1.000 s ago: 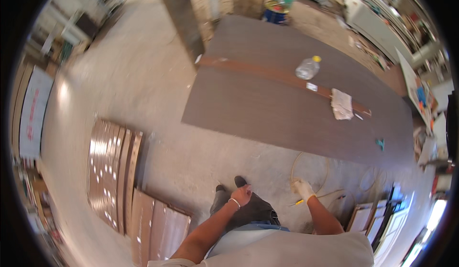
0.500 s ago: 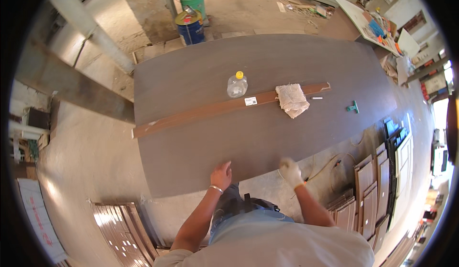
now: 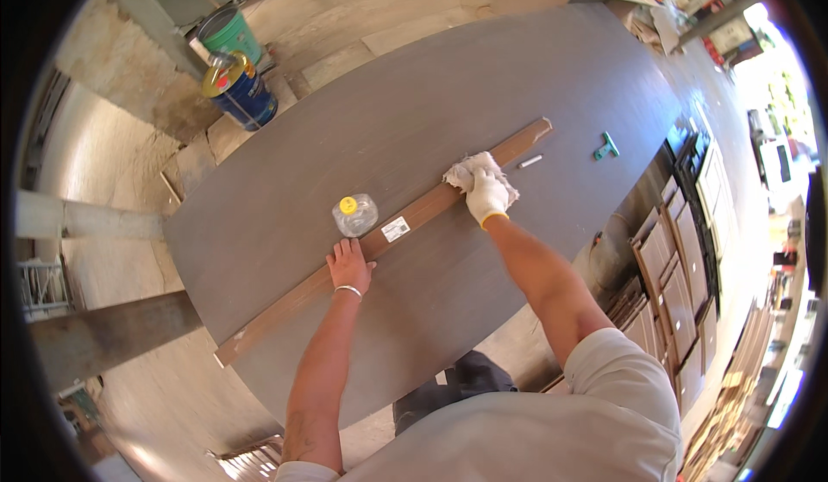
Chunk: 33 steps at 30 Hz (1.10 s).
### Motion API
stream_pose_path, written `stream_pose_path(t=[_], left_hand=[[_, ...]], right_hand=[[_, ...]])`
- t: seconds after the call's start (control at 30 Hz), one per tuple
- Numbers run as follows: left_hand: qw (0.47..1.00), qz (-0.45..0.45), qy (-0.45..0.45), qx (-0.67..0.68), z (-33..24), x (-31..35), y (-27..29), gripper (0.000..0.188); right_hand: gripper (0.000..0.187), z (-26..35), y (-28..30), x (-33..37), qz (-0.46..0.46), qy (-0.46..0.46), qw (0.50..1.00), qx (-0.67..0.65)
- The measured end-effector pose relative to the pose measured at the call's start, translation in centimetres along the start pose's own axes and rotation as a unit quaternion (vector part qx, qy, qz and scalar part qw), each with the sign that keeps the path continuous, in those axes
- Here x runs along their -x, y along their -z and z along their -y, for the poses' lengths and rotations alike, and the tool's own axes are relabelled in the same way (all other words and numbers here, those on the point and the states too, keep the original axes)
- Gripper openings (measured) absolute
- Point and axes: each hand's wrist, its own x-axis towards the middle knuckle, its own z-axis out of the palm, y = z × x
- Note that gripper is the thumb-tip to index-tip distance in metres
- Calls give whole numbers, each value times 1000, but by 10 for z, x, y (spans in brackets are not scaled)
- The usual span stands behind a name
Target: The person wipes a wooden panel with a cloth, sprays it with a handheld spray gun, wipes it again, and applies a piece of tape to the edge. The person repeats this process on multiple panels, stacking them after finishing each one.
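Diagonally on the table (image 3: 388, 137), the brown strip (image 3: 431, 207) runs lower left to upper right, the left hand (image 3: 349, 266) spread on it, the gloved right hand (image 3: 487, 194) farther up on the cloth (image 3: 464, 170), grip indiscernible.

daylight is pouring in through a bright opening (image 3: 783, 72) at upper right, leaving glare on the concrete floor (image 3: 142, 387). brown panels (image 3: 677, 262) are standing in rows on the right — a green bucket (image 3: 229, 32) and a blue drum (image 3: 246, 104) are sitting at upper left, near a patchy, pale masonry surface (image 3: 129, 64).
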Motion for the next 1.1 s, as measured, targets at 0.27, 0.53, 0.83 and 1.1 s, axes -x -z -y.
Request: stream_pose_path(t=[0.27, 0.53, 0.83, 1.1], left_hand=[[971, -47, -109, 206, 18, 57, 15, 64], [972, 61, -137, 179, -23, 193, 2, 62], [907, 323, 58, 265, -11, 232, -31, 38], [955, 283, -28, -90, 26, 215, -8, 49]], right_hand=[[14, -127, 72, 70, -30, -129, 668, -733], [41, -306, 60, 189, 13, -200, 343, -918], [53, -355, 30, 273, 43, -222, 374, -899], [50, -268, -1, 273, -67, -148, 767, -621]])
